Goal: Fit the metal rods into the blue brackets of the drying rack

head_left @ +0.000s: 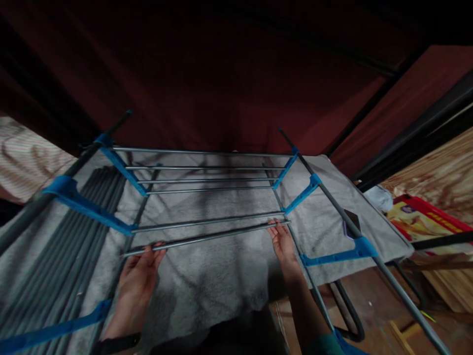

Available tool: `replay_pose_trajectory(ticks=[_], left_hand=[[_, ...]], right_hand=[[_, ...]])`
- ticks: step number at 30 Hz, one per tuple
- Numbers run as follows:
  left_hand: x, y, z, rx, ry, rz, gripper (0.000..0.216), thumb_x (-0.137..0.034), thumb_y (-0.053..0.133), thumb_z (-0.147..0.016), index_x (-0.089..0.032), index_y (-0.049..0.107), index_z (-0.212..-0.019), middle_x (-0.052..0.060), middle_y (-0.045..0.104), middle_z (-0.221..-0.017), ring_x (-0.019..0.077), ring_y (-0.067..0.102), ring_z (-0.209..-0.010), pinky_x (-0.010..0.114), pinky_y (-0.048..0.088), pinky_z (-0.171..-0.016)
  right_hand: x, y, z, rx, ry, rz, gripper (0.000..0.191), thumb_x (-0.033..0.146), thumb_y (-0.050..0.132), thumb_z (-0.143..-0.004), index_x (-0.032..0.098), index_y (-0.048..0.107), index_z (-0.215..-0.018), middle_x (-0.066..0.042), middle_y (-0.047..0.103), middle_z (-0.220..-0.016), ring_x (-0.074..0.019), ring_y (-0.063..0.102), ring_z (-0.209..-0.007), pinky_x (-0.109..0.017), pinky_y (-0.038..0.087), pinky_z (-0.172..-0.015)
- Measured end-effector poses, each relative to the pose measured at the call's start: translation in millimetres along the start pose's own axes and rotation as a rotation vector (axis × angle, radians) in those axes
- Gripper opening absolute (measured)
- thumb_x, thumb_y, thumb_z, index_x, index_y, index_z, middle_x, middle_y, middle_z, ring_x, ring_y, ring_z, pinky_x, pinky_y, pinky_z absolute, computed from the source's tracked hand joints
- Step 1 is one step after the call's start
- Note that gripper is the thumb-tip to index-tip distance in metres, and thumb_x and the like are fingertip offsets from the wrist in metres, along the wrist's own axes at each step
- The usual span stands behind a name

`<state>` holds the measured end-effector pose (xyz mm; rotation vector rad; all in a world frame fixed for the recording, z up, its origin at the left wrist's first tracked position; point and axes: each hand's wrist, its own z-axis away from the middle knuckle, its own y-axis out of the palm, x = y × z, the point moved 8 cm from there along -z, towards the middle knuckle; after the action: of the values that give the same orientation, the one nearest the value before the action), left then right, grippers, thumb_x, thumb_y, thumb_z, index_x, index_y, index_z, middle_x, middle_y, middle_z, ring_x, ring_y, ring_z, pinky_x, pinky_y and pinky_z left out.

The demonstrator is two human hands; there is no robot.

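A thin grey metal tube point(214, 236) spans the gap between the two sides of a rack frame, held at both ends. Near its left end my left hand point(142, 271) pinches it, and close to its right end my right hand point(280, 239) has fingers around it. Just beyond lies another crossbar point(207, 223), fitted between a left blue plastic bracket point(92, 212) and a right blue bracket point(301, 195). Several more crossbars point(207, 181) join the far pair of brackets. Lower down, a blue bracket point(340, 252) on the right and one point(59, 328) on the left carry no crossbar.
Several loose grey tubes point(70, 246) lie side by side at the left on a grey fleecy cloth point(207, 291). A phone point(351, 223) rests on the cloth at the right. Past the table edge are a red and yellow package point(424, 217) and a black metal leg point(347, 310).
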<state>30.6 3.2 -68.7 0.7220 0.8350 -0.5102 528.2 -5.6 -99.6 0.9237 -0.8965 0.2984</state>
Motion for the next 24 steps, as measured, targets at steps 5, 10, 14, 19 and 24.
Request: replay_pose_trajectory(ticks=[5, 10, 14, 19, 24], left_hand=[[-0.2, 3.9, 11.5, -0.012, -0.039, 0.06, 0.026, -0.002, 0.075, -0.083, -0.018, 0.06, -0.069, -0.001, 0.073, -0.073, 0.0147, 0.075, -0.076, 0.029, 0.067, -0.081], [6.4, 10.5, 20.9, 0.015, -0.039, 0.099, 0.033, -0.004, 0.087, -0.076, -0.018, 0.058, -0.069, -0.001, 0.072, -0.075, 0.0139, 0.074, -0.07, 0.029, 0.066, -0.08], [13.2, 23.8, 29.1, 0.096, -0.054, 0.097, 0.029, -0.008, 0.093, -0.071, -0.017, 0.066, -0.075, 0.001, 0.076, -0.079, 0.0148, 0.075, -0.073, 0.028, 0.065, -0.079], [15.5, 50.0, 46.0, 0.268, -0.037, 0.07, 0.038, -0.025, 0.102, -0.066, -0.017, 0.076, -0.093, 0.008, 0.082, -0.095, 0.0173, 0.077, -0.084, 0.028, 0.063, -0.082], [-2.3, 68.0, 61.4, 0.349, 0.074, 0.06, 0.044, -0.039, 0.102, -0.066, -0.019, 0.074, -0.093, 0.007, 0.081, -0.099, 0.0178, 0.075, -0.087, 0.031, 0.062, -0.083]], right_hand=[[-0.4, -7.6, -2.5, 0.044, 0.038, 0.044, 0.024, 0.029, 0.092, -0.076, 0.025, 0.076, -0.094, -0.002, 0.082, -0.101, -0.0219, 0.078, -0.104, -0.047, 0.06, -0.107], [-2.0, -16.1, -6.8, 0.118, 0.056, 0.107, 0.027, 0.031, 0.095, -0.074, 0.026, 0.078, -0.094, -0.002, 0.083, -0.103, -0.0219, 0.079, -0.107, -0.048, 0.058, -0.113], [-4.8, -25.1, -11.7, 0.133, 0.046, 0.131, 0.025, 0.034, 0.096, -0.075, 0.028, 0.078, -0.091, 0.001, 0.083, -0.101, -0.0195, 0.079, -0.104, -0.046, 0.058, -0.113], [-5.5, -32.5, -17.0, 0.14, 0.03, 0.149, 0.023, 0.035, 0.096, -0.076, 0.027, 0.077, -0.086, 0.001, 0.083, -0.098, -0.0195, 0.08, -0.101, -0.047, 0.059, -0.113], [-5.0, -35.1, -17.5, 0.126, 0.041, 0.141, 0.021, 0.032, 0.095, -0.076, 0.026, 0.077, -0.085, -0.001, 0.083, -0.103, -0.0202, 0.079, -0.106, -0.05, 0.056, -0.118]])
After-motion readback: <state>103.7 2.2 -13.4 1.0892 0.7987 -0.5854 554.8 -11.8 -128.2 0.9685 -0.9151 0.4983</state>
